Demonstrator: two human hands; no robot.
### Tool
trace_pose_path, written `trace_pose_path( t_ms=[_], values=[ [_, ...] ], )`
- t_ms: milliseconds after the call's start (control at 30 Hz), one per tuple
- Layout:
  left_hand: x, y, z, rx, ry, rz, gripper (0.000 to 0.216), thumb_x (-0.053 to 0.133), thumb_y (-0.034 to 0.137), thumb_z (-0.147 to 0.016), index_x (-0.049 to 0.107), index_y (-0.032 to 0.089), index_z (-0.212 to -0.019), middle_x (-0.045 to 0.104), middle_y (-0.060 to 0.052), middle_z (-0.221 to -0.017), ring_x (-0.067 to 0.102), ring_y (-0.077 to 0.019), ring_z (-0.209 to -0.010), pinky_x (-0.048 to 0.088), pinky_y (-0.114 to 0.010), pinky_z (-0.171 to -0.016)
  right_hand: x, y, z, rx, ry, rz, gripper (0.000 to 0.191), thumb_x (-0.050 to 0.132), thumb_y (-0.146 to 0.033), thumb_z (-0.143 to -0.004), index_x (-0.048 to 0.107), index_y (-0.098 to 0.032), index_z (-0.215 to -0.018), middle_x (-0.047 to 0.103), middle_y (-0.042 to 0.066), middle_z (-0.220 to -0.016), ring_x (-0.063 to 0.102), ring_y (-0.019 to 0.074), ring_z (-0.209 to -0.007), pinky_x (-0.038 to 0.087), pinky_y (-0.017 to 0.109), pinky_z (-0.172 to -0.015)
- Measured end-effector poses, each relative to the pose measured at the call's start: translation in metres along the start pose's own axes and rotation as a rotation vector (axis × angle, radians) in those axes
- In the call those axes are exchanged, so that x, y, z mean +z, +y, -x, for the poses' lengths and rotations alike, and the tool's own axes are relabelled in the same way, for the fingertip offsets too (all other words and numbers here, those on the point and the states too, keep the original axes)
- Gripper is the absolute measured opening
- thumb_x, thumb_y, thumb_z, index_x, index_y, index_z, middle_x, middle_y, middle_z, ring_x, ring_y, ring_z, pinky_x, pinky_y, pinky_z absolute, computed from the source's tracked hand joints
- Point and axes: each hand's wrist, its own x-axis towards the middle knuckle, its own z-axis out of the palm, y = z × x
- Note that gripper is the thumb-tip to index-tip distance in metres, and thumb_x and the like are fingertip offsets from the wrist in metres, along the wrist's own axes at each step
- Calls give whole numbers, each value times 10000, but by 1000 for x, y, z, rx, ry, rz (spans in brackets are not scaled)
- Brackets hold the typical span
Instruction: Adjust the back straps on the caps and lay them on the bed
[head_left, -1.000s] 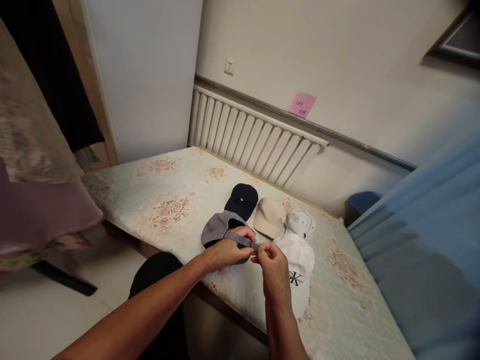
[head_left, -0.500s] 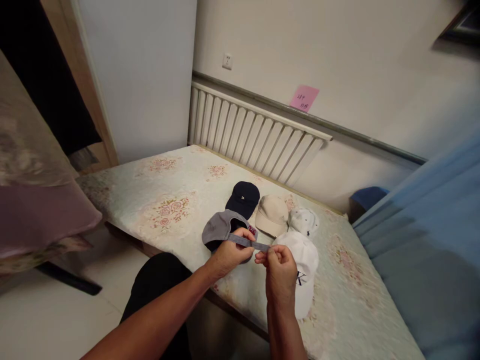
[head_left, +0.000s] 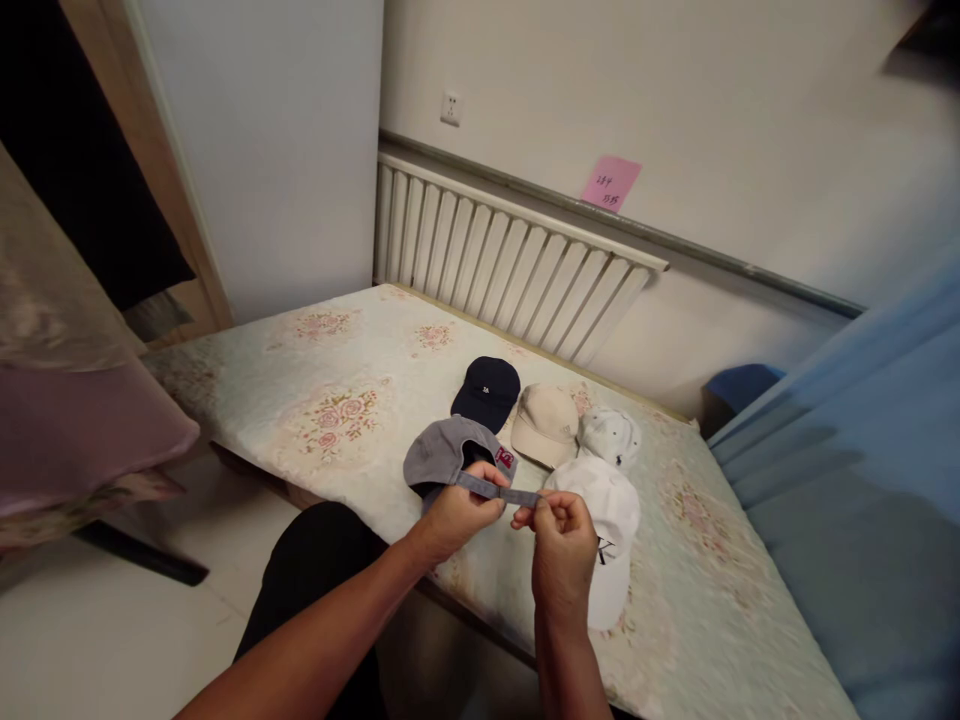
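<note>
i've got the grey cap (head_left: 435,455) just on the near side of the navy cap (head_left: 487,390), can't tell if they touch; beige cap (head_left: 546,425) is right of the navy cap. left hand (head_left: 465,508) mostly closed, thumb and fingers pinching the strap (head_left: 519,496); right hand (head_left: 564,548) curled, fingertips nipped on the strap's end. looks light, soft cloth, bendy crown, not fragile, probably not slippery. i'd hold the narrow strap by fingertips, not squash the crown.
</note>
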Motion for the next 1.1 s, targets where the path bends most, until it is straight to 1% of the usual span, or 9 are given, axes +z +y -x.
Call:
trace_pose_path(
  t_ms=[133,333,467,633,733,833,900,967,1100],
  values=[
    [1,-7,1,-51,24,47,201,544,126,-657,581,190,-844,544,33,-717,494,-106,-656,366,-225,-615,-2,4,2,8,-28,7,93,579,-237,-786,489,-215,-782,628,-53,-560,595,126,-547,471,262,-620],
    [11,-13,8,-158,113,386,192,581,131,-642,552,190,-822,528,36,-649,513,-113,-611,388,-249,-623,-2,12,8,68,-127,48,177,580,-260,-774,534,-197,-933,637,-38,-583,607,140,-569,476,272,-622],
    [11,-8,11,-195,185,567,318,602,108,-610,532,191,-909,538,42,-686,528,-108,-614,396,-259,-638,-3,14,11,121,-199,49,213,569,-267,-770,563,-186,-967,619,-42,-564,578,129,-538,468,263,-605],
    [9,3,12,-208,207,718,473,590,85,-622,521,196,-1077,552,41,-744,569,-122,-684,411,-281,-703,-3,9,15,174,-271,90,179,552,-259,-752,608,-185,-905,606,-35,-538,559,128,-530,451,248,-576],
    [9,6,11,-230,224,738,402,616,146,-691,558,173,-1088,607,3,-819,593,-137,-763,417,-286,-762,-3,8,17,188,-317,135,167,539,-244,-743,619,-191,-880,606,-36,-528,556,129,-524,441,243,-568],
    [8,7,8,-224,232,773,302,595,260,-788,594,135,-1063,660,-75,-943,604,-178,-916,415,-297,-846,-4,9,20,192,-369,178,172,531,-242,-742,628,-193,-876,610,-32,-533,557,133,-519,435,244,-559],
    [7,8,7,-209,225,850,301,557,311,-830,594,128,-1066,665,-114,-1020,596,-210,-1004,414,-323,-891,-5,10,21,184,-403,218,173,534,-249,-743,634,-189,-870,606,-29,-530,555,137,-514,433,248,-551],
    [4,11,8,-218,192,926,347,534,343,-851,558,151,-1138,663,-121,-1064,598,-231,-1032,420,-363,-906,-6,9,22,165,-427,259,166,536,-257,-744,638,-182,-851,598,-26,-519,548,141,-505,428,251,-537],
    [-3,17,13,-233,-6,1014,492,448,442,-888,425,200,-1316,644,-134,-1134,600,-260,-1055,418,-433,-917,-8,1,21,131,-397,299,163,528,-273,-760,639,-180,-834,593,-26,-519,541,143,-518,418,251,-539]
  ],
)
